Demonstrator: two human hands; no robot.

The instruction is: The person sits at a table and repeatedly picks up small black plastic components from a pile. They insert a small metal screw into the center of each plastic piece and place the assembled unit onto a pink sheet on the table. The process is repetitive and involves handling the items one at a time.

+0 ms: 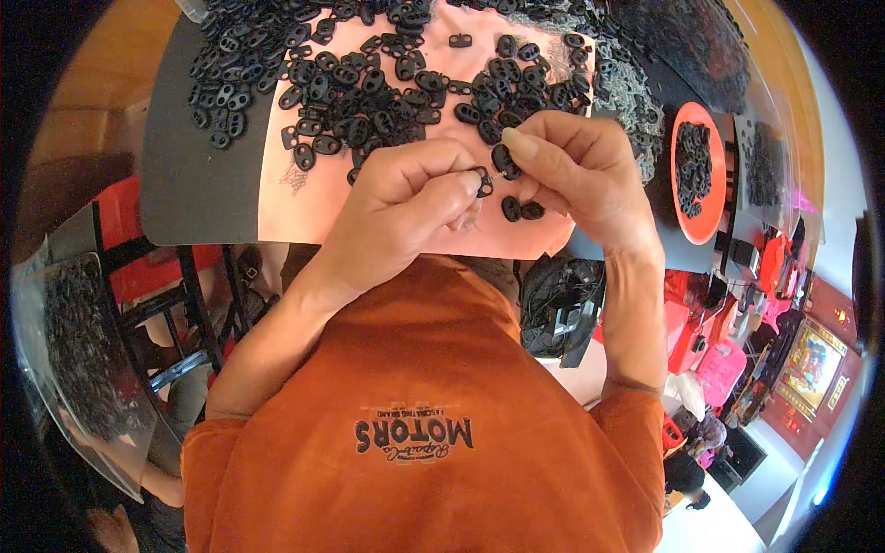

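Both hands are close together above a pink sheet [318, 214] on a dark table. My left hand [401, 194] pinches a small black plastic cord-lock part [485, 183] with a hole in it between thumb and fingers. Just to the right, my right hand [581, 170] grips a black two-hole cord lock [503, 163] by thumb and fingertips. The two pieces are slightly apart. Below my right fingertips lie a couple of loose cord locks [520, 209]. A spread heap of similar cord locks [355, 101] covers the sheet beyond my hands.
More black cord-lock pieces [235, 78] lie at the far left. Thin silvery springs [629, 88] are piled at the right. An orange dish [708, 230] of small black parts stands beyond my right hand. A clear bag of black parts [88, 350] is at the lower left.
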